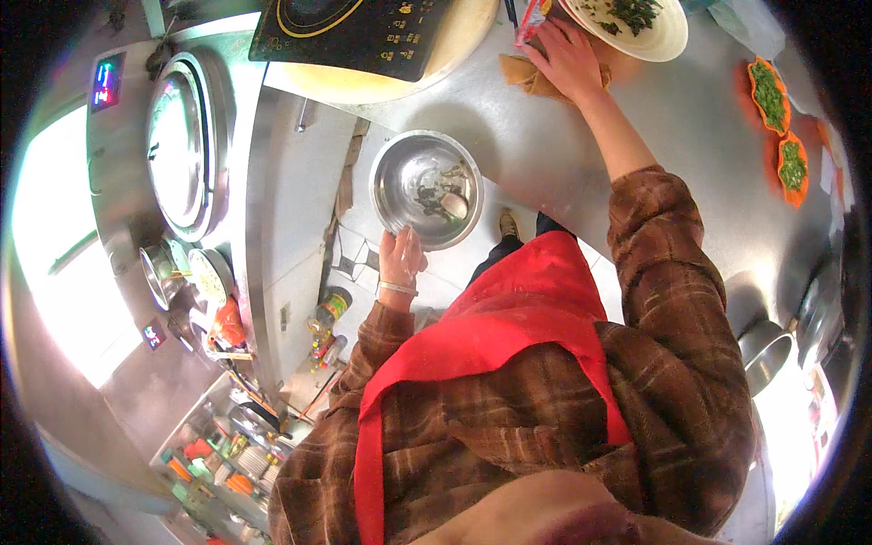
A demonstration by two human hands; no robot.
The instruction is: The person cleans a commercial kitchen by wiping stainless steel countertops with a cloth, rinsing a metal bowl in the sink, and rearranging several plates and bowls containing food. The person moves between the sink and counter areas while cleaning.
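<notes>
My left hand (400, 257) grips the near rim of a stainless steel mixing bowl (387, 197), which is over the floor beside the counter's edge. Dark leafy scraps and a pale piece (454, 205) that I cannot identify lie inside the bowl. My right hand (564, 60) is over the steel counter, on a folded brown cloth (519, 71). Its fingertips are at a red-and-white packet (530, 26); whether they pinch it is unclear. Just beyond that hand stands a white bowl (664, 48) with chopped dark greens.
A black induction cooktop (395, 41) rests on a round board (463, 51) at the front. Two orange dishes (770, 95) of chopped greens sit to the right on the steel counter (681, 129). A lidded steel pot (180, 146) occupies the left counter. Bottles (332, 306) stand on the floor.
</notes>
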